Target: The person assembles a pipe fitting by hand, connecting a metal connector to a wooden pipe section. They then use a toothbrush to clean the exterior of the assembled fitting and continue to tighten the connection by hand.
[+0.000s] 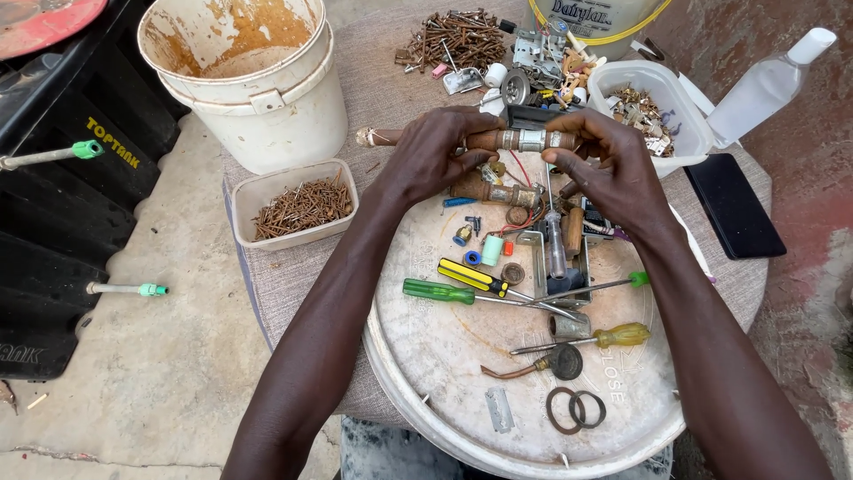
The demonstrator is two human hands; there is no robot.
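Looking down from the head camera, we gripped a rusty pipe with a metal coupling point(520, 140) in both fists, left hand point(431, 156) and right hand point(613, 169), above a round white lid point(444, 347) strewn with screwdrivers point(471, 283).

Rusty metal pipe point(506, 140) — matt, rough

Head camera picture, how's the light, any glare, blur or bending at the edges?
Head view: soft, even daylight with faint shadows; no strong glare, even on the white lid. Left hand, right hand and the pipe they hold look sharp, as do the screwdrivers. Wide-angle bending shows at the edges, where the forearms splay outward.
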